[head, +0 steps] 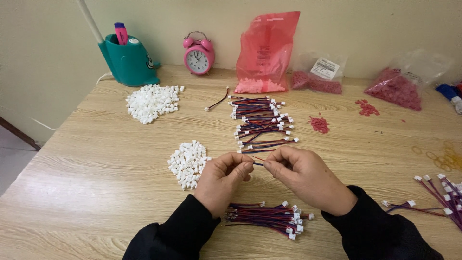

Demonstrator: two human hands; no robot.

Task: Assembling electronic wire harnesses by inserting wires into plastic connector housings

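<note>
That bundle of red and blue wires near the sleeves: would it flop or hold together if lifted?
The wire bundle would probably sag: its strands are thin and curve loosely. It looks light. No tie shows, so strands may slip out, their white connectors splaying.

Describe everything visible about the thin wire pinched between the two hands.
The wire is a short, thin piece, dark blue with a hint of red beside it, stretched roughly level just above the wooden table. The left hand pinches one end and the right hand the other, so only the middle shows. Whether a white connector sits on either end is hidden by the fingertips.
</note>
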